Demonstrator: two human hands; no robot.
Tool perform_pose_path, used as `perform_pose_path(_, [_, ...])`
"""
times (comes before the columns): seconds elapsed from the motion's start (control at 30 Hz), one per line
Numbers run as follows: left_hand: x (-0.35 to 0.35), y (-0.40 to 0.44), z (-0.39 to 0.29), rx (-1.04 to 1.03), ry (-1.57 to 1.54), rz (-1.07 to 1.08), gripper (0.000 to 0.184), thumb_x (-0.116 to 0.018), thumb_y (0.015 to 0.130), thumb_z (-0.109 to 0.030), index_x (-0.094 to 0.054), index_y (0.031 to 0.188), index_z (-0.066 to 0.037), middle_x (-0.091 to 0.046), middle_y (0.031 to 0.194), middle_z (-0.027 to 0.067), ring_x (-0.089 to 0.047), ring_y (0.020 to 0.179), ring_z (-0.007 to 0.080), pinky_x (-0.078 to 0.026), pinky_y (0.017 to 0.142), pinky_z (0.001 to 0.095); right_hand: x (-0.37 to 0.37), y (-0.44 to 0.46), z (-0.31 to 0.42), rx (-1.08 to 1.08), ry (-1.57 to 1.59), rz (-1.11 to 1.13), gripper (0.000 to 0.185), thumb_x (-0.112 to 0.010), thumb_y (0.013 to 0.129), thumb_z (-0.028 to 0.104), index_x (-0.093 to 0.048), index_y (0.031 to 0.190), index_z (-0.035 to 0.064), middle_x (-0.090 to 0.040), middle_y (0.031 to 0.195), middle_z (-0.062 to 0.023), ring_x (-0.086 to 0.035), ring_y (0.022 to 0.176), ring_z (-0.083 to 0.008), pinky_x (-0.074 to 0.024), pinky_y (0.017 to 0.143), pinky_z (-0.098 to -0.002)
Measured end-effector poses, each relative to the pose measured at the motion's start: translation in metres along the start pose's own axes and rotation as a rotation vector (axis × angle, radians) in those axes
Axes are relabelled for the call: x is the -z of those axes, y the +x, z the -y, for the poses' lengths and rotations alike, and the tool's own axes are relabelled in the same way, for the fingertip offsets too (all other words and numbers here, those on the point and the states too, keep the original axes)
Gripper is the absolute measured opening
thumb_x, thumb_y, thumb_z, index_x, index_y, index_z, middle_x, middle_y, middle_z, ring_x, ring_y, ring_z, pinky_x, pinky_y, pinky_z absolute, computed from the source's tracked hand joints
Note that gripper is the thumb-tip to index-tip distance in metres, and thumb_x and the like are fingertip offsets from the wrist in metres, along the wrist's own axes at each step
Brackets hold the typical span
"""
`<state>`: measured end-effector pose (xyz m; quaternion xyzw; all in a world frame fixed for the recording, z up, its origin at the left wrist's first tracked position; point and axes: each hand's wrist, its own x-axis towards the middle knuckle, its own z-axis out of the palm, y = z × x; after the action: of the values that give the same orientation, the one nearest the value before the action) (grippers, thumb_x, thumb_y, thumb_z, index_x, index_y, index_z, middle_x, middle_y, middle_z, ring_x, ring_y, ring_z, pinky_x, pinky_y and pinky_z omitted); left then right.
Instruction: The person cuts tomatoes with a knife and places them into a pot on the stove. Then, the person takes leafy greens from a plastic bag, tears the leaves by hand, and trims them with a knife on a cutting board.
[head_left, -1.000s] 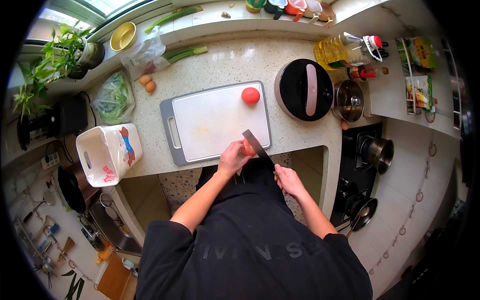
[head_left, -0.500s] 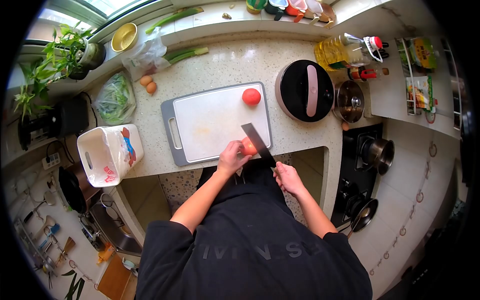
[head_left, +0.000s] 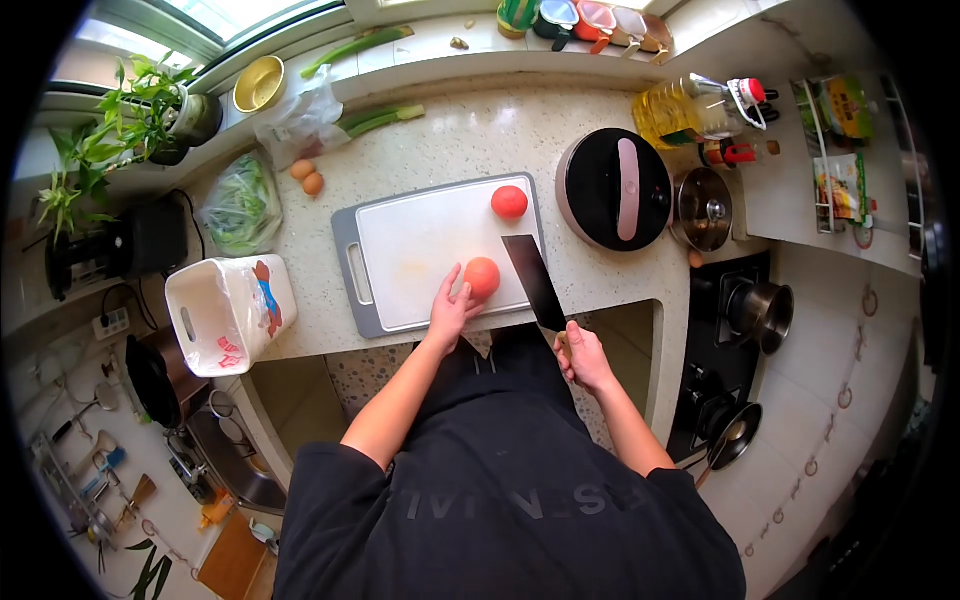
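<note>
A white cutting board [head_left: 400, 240] with a grey rim lies on the counter. Near its front edge sits a peeled-looking red tomato [head_left: 482, 277], touched on its left side by my left hand [head_left: 450, 308], whose fingers are apart. My right hand [head_left: 582, 357] is closed round the handle of a wide dark knife [head_left: 535, 284]. The blade is just right of the tomato, apart from it, over the board's right edge. A second red tomato [head_left: 509, 203] rests at the board's back right corner.
Right of the board stand a black round cooker [head_left: 600, 190], an oil bottle [head_left: 690, 108] and a lidded pot [head_left: 702, 208]. On the left are a lined white bin [head_left: 205, 315], bagged greens [head_left: 243, 205] and two eggs [head_left: 308, 178]. Pans sit on the stove [head_left: 720, 340].
The near tomato has moved slightly left and back, and my left fingers have opened beside it. The knife has moved right, away from the tomato. The whole view has shifted slightly.
</note>
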<state>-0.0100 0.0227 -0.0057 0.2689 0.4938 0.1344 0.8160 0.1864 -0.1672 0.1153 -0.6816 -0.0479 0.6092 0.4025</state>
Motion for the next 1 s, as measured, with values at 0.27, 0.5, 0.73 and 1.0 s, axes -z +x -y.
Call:
perform_pose_path(0.27, [0.005, -0.014, -0.001, 0.053, 0.103, -0.013, 0.074, -0.059, 0.108, -0.017, -0.016, 0.168, -0.030, -0.064, 0.131, 0.0192, -0.072, 0.107, 0.0249, -0.061, 0.089, 0.0374, -0.006, 0.001, 0.006, 0.003, -0.012, 0.004, 0.061, -0.042, 0.109, 0.059, -0.058, 0.087, 0.0039, -0.049, 0.056, -0.0008, -0.044, 0.041, -0.0080, -0.0374, 0.037, -0.0238])
perform_pose_path(0.5, [0.026, -0.010, 0.005, -0.432, 0.971, -0.058, 0.085, -0.084, 0.086, -0.010, -0.044, 0.159, -0.024, -0.060, 0.126, 0.0123, -0.070, 0.082, 0.0144, -0.062, 0.075, 0.0298, -0.005, 0.004, 0.001, -0.007, -0.014, -0.013, 0.062, -0.043, 0.108, 0.060, -0.058, 0.086, 0.0040, -0.049, 0.056, -0.0002, -0.043, 0.040, -0.0076, -0.0371, 0.037, -0.0238])
perform_pose_path(0.73, [0.016, -0.007, -0.004, -0.540, 1.091, 0.016, 0.084, -0.087, 0.079, -0.011, -0.052, 0.153, -0.029, -0.050, 0.141, 0.0119, -0.068, 0.077, 0.0190, -0.062, 0.075, 0.0341, -0.005, 0.006, 0.001, -0.014, -0.006, -0.022, 0.061, -0.044, 0.108, 0.060, -0.057, 0.086, 0.0042, -0.048, 0.056, -0.0002, -0.043, 0.040, -0.0074, -0.0369, 0.036, -0.0236])
perform_pose_path(1.0, [0.000, 0.001, -0.011, -0.543, 1.124, 0.069, 0.072, -0.085, 0.082, -0.027, -0.056, 0.148, -0.024, -0.055, 0.137, 0.0148, -0.069, 0.109, 0.0350, -0.059, 0.092, 0.0429, -0.007, 0.004, 0.002, -0.028, -0.009, -0.038, 0.061, -0.043, 0.108, 0.059, -0.058, 0.086, 0.0041, -0.049, 0.055, -0.0010, -0.043, 0.040, -0.0078, -0.0361, 0.036, -0.0240])
